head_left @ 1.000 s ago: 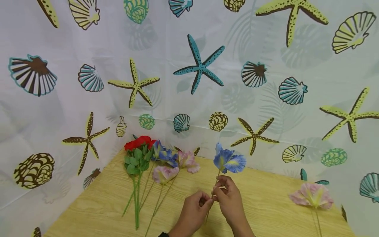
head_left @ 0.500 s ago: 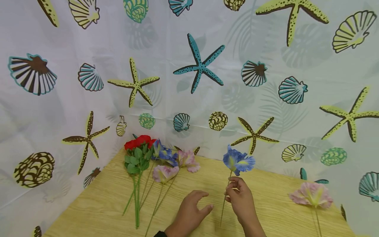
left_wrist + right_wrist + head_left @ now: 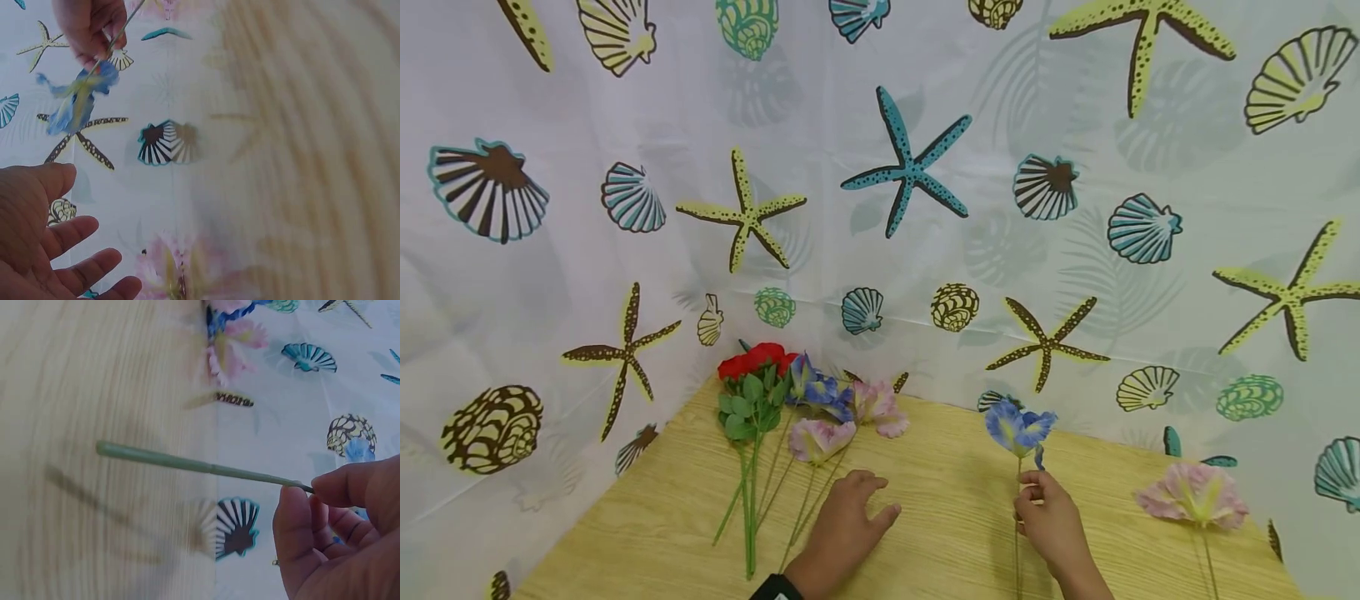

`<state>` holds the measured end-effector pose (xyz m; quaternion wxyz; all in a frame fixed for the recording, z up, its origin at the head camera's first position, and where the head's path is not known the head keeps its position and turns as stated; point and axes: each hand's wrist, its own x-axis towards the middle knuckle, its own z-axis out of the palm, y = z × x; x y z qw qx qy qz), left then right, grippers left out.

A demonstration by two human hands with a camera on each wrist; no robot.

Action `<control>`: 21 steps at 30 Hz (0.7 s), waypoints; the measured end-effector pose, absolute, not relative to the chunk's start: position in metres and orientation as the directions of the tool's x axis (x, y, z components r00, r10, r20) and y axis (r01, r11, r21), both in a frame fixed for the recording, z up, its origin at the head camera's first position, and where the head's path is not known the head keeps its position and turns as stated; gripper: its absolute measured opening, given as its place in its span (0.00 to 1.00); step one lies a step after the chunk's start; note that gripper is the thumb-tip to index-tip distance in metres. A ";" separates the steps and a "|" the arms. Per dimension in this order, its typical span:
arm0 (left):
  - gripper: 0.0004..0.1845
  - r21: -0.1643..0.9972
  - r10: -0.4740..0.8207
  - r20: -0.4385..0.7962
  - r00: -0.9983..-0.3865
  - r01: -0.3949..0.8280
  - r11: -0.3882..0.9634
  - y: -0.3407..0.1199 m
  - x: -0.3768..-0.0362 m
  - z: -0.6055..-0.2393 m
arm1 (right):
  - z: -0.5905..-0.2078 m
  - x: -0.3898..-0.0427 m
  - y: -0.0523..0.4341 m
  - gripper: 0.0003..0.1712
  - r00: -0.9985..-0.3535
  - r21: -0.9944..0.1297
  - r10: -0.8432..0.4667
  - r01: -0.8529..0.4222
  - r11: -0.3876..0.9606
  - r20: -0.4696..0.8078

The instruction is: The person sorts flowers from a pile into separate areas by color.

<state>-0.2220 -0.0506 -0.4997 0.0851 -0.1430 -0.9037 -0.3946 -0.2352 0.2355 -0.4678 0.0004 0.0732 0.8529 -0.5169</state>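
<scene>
The right hand (image 3: 1054, 521) pinches the thin green stem of a blue flower (image 3: 1018, 427) between thumb and fingertips, holding it upright above the counter (image 3: 940, 492), roughly midway between the bunch (image 3: 790, 400) of red, blue and pink flowers lying at the far left corner and a lone pink flower (image 3: 1193, 493) lying off to the right. The left hand (image 3: 842, 533) grasps nothing: its fingers are spread and relaxed, low over the wood just beside the stems of the bunch. Judging from this, the step in hand is carrying one bloom on its own, with the other hand free; a next move would call for keeping that light pinch steady, since the stem is slender and the head is top-heavy, and for lowering it without brushing the flowers that lie nearby. The head view alone gives the whole layout and where the blue flower stands among the rest. The right wrist view shows what it cannot: the stem (image 3: 194, 464) running free past the fingertips (image 3: 299, 512) to its cut end, clear of the counter. The left wrist view shows the open palm (image 3: 37, 244) close up; its flowers are blurred, so whether that hand touches the wood is hard to tell.
</scene>
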 end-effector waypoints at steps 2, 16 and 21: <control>0.21 0.662 0.177 0.271 -0.946 0.317 0.680 -0.057 -0.223 -0.501 | -0.469 -0.236 0.247 0.20 -0.988 -0.868 0.124 0.138 0.477 -0.089; 0.18 0.417 0.059 0.455 -0.889 0.271 0.868 -0.102 -0.227 -0.502 | -0.478 -0.241 0.322 0.24 -0.969 -0.730 0.153 0.245 0.638 -0.192; 0.18 0.377 0.014 0.454 -0.891 0.206 0.903 -0.121 -0.229 -0.499 | -0.485 -0.245 0.346 0.25 -0.977 -0.613 0.125 0.206 0.763 -0.172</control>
